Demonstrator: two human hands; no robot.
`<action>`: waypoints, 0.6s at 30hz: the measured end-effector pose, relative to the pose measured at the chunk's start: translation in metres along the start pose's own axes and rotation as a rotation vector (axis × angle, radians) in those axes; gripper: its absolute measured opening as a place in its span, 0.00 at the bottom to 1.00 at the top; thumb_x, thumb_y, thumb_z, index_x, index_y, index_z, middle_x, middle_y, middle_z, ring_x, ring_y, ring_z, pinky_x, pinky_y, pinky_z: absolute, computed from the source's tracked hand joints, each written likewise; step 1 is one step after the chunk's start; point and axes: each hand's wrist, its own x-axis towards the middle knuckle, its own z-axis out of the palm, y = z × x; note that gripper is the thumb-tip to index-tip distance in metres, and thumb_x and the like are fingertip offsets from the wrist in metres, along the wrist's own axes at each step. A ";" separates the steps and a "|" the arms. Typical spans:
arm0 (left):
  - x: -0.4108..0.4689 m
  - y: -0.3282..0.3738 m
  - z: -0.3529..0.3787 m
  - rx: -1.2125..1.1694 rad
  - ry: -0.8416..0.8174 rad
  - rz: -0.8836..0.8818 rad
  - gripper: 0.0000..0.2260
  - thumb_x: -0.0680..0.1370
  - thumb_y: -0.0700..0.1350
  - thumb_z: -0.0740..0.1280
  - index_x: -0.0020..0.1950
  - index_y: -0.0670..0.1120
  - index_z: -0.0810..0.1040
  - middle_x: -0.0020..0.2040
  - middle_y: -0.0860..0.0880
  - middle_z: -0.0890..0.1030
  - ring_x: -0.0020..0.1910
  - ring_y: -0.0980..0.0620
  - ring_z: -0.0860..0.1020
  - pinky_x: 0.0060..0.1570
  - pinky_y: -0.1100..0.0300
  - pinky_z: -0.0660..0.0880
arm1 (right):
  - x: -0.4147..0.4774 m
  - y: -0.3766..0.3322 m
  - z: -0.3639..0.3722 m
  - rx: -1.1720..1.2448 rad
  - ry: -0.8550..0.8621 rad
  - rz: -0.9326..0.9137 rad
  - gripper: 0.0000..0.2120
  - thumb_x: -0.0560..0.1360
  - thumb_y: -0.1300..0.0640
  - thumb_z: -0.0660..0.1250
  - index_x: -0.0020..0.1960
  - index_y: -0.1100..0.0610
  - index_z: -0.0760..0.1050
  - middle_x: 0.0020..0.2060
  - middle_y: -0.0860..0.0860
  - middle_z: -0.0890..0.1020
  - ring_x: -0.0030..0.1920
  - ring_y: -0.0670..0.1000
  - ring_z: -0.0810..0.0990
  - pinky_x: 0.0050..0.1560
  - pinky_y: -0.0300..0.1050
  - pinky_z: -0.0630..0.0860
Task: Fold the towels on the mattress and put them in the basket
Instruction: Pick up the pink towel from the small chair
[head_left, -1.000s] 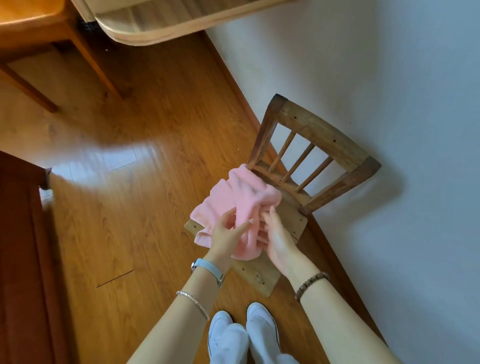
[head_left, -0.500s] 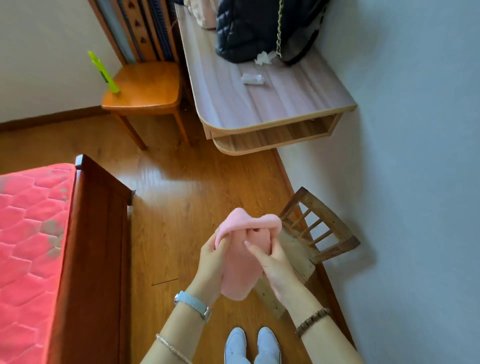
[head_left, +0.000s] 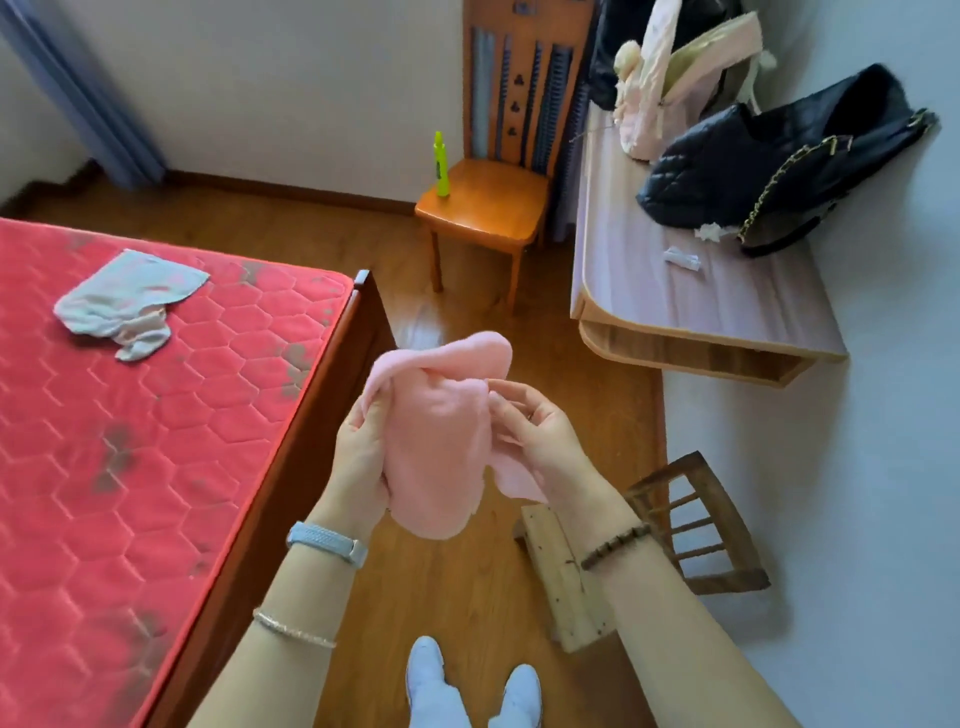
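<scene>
A pink towel (head_left: 441, 441) hangs bunched in the air between my hands, over the wooden floor beside the bed. My left hand (head_left: 358, 457) grips its left side with the thumb over the cloth. My right hand (head_left: 535, 436) holds its right edge with curled fingers. A second towel, grey and pink (head_left: 124, 301), lies crumpled on the red mattress (head_left: 130, 467) at the far left. No basket is in view.
A low wooden chair (head_left: 691, 525) stands by the wall at my right, with my shoes below. An orange chair (head_left: 483, 208) with a green bottle (head_left: 441, 163) stands farther off. A wall desk (head_left: 691, 301) holds bags and clothes.
The pink towel has been lifted off the low chair and carried up. My view has swung up and left, so the mattress and the second towel now show.
</scene>
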 end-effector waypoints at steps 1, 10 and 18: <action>-0.004 0.008 -0.012 -0.018 0.020 0.014 0.17 0.81 0.53 0.63 0.62 0.43 0.80 0.54 0.45 0.85 0.51 0.50 0.84 0.45 0.58 0.81 | 0.003 0.001 0.018 -0.046 -0.048 0.000 0.17 0.73 0.50 0.74 0.60 0.52 0.79 0.54 0.56 0.84 0.55 0.57 0.83 0.56 0.58 0.80; -0.030 0.057 -0.156 -0.188 0.314 0.052 0.21 0.81 0.52 0.66 0.66 0.38 0.78 0.59 0.39 0.83 0.56 0.44 0.82 0.60 0.48 0.79 | 0.018 0.032 0.184 -0.225 -0.285 -0.015 0.16 0.73 0.58 0.74 0.60 0.51 0.79 0.53 0.56 0.84 0.55 0.54 0.83 0.55 0.52 0.81; -0.041 0.084 -0.290 -0.266 0.570 0.082 0.10 0.81 0.48 0.67 0.59 0.45 0.80 0.49 0.48 0.84 0.48 0.51 0.82 0.48 0.58 0.79 | 0.028 0.070 0.323 -0.308 -0.431 0.039 0.14 0.71 0.56 0.75 0.57 0.50 0.81 0.49 0.53 0.86 0.52 0.52 0.84 0.57 0.53 0.80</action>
